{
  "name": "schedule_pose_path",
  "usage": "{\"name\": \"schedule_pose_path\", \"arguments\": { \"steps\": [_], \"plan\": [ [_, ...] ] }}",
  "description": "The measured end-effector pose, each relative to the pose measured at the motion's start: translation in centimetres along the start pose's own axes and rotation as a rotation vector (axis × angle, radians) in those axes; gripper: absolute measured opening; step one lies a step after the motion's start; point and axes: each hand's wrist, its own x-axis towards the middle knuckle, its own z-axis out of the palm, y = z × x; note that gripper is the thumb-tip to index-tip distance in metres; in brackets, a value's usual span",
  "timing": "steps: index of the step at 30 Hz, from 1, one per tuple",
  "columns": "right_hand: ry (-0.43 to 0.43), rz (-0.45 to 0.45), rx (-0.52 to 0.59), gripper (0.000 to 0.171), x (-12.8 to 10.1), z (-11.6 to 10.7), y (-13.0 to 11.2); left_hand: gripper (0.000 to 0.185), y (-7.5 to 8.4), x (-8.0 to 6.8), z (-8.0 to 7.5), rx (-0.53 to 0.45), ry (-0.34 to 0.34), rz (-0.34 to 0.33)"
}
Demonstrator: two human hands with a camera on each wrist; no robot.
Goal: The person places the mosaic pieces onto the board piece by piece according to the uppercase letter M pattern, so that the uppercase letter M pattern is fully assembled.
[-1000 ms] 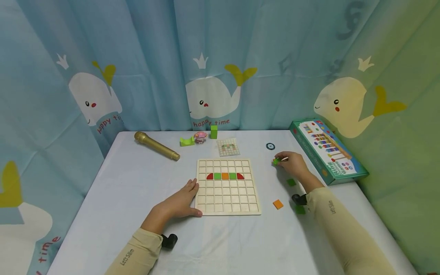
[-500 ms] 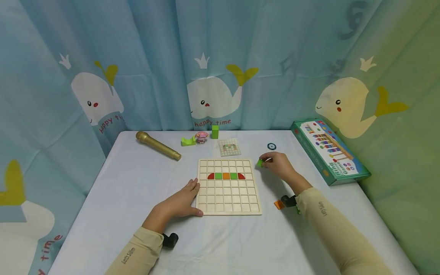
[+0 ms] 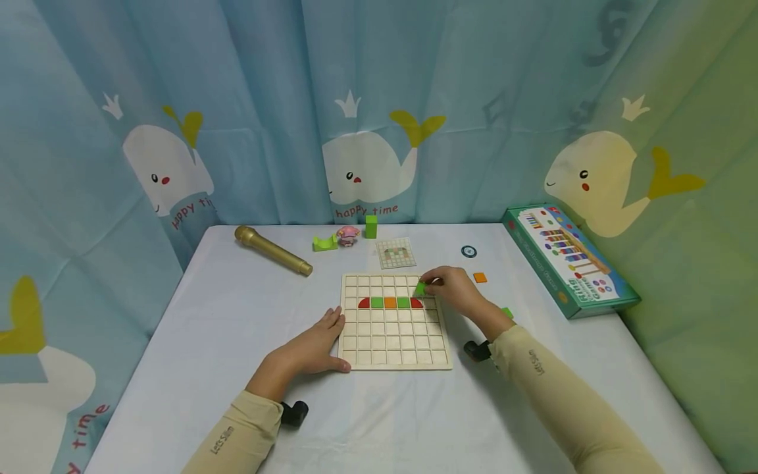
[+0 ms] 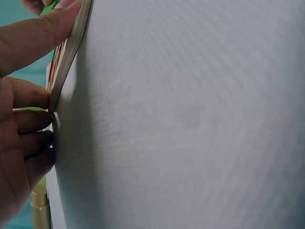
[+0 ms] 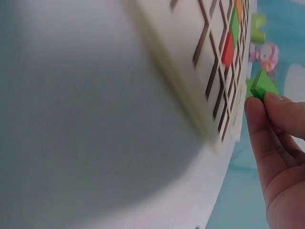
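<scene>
A square wooden grid board (image 3: 393,339) lies flat on the white table. One row holds a red quarter-round tile (image 3: 364,303) at its left, then green, orange and green squares, then another red tile (image 3: 416,303). My left hand (image 3: 310,345) rests at the board's left edge, its fingers extended along the side and the thumb (image 4: 52,31) over the near corner. My right hand (image 3: 458,289) pinches a small green tile (image 5: 264,85) between thumb and fingertips, above the board's right part, just behind the red tile. Its full outline is partly covered by the fingers.
An orange tile (image 3: 480,278) and a green tile (image 3: 507,313) lie near my right forearm. Behind the board are a pattern card (image 3: 396,253), a green block (image 3: 371,227), a pink figure (image 3: 347,236), a green curved block (image 3: 325,244), a gold microphone (image 3: 272,251), a ring (image 3: 469,251) and a box (image 3: 568,263).
My right hand has carried the green tile leftward from the table's right side to over the board. An orange tile behind it has come into view. My left hand stays put.
</scene>
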Motion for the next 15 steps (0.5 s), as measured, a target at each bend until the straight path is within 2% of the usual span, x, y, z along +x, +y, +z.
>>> {"name": "schedule_pose_path", "arguments": {
  "steps": [7, 15],
  "plan": [
    [-0.047, -0.032, 0.035, 0.019, 0.1, 1.9, -1.5, 0.105, 0.3, -0.4, -0.3, -0.008, -0.005, 0.004],
    [-0.087, -0.089, 0.012, 0.017, 0.5, 3.9, -2.8, 0.105, 0.3, -0.3, -0.3, -0.009, -0.003, 0.003]
  ]
}}
